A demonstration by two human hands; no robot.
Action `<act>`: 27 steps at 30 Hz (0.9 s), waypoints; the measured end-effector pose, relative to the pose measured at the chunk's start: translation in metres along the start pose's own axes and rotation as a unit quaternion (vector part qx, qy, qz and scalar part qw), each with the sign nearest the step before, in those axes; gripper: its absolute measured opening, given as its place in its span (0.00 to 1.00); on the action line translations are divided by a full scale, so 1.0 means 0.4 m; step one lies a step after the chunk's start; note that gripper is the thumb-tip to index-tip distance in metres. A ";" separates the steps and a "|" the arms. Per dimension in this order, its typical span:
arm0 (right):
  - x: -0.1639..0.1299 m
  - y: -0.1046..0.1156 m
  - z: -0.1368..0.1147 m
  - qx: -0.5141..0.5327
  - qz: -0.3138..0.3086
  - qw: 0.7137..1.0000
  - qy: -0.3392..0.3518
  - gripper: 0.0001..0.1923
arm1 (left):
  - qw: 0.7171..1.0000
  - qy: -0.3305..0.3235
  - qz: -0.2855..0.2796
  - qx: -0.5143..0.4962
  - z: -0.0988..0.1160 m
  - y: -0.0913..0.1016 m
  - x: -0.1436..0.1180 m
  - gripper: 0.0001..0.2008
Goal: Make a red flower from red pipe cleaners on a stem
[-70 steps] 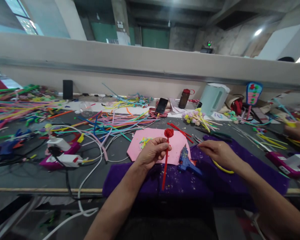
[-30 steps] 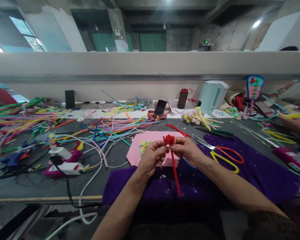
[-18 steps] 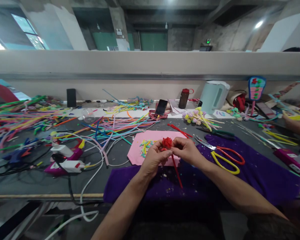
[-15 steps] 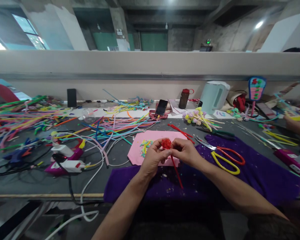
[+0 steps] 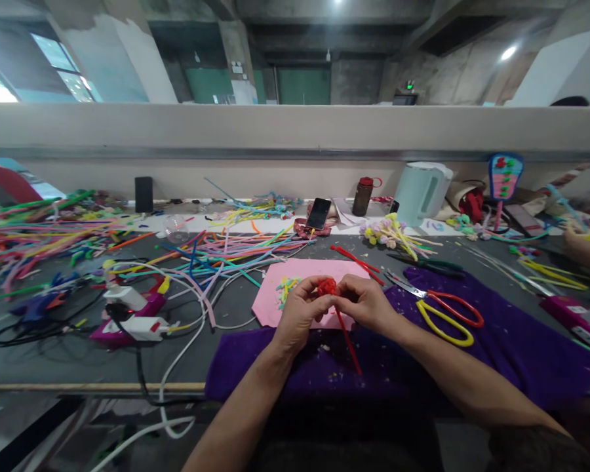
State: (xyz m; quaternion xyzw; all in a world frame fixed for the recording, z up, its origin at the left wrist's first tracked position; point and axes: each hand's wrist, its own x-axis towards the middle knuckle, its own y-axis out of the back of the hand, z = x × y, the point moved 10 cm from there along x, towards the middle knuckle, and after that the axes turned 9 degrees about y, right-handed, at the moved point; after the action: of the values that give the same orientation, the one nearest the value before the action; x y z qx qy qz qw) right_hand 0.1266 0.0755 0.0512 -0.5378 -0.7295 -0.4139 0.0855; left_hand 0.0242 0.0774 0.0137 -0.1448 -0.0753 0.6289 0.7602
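Observation:
Between my two hands is a red pipe-cleaner flower, a tight fuzzy bundle with a red tail hanging down over the purple cloth. My left hand pinches the bundle from the left. Closed against its right side, my right hand grips it near where the tail leaves; the fingertips partly hide it. Under the hands lies a pink sheet with short yellow and green pieces on it. Loose red pipe cleaners rest behind my right hand. Scissors with red and yellow handles lie spread at the right.
Pipe cleaners spread across the left and back. A power strip with white cables and a glue gun are at left. Behind stand a phone, a bottle and a kettle. Another person's hand reaches in at right.
Both hands stay nearly in place with the red flower, which sits slightly lower and is more covered by the fingers. The whole view has shifted a little.

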 end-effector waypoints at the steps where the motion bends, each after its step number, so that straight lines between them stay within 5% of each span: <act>1: 0.000 0.002 -0.005 -0.008 0.001 1.000 0.007 0.05 | 1.000 0.001 0.002 0.002 0.002 0.000 -0.002 0.21; 5: 0.000 0.006 -0.026 -0.044 0.003 0.998 0.040 0.05 | 1.000 -0.010 0.010 0.015 0.014 0.001 -0.011 0.28; 15: -0.004 -0.005 -0.049 -0.065 -0.008 0.994 0.083 0.08 | 0.995 -0.062 -0.001 0.073 0.040 -0.004 -0.018 0.16; 21: 0.001 0.012 -0.020 0.026 0.018 1.000 0.002 0.06 | 0.999 -0.032 0.009 0.030 0.024 0.002 -0.011 0.27; 27: -0.007 -0.004 0.023 0.199 0.037 0.973 -0.112 0.04 | 0.996 -0.032 0.012 0.081 0.019 -0.005 0.001 0.14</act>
State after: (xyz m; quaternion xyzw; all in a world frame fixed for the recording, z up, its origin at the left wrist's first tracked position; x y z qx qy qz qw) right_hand 0.1294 0.0798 0.0429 -0.5793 -0.7819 -0.1941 0.1235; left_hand 0.0237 0.0783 0.0214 -0.0634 -0.0460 0.6466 0.7588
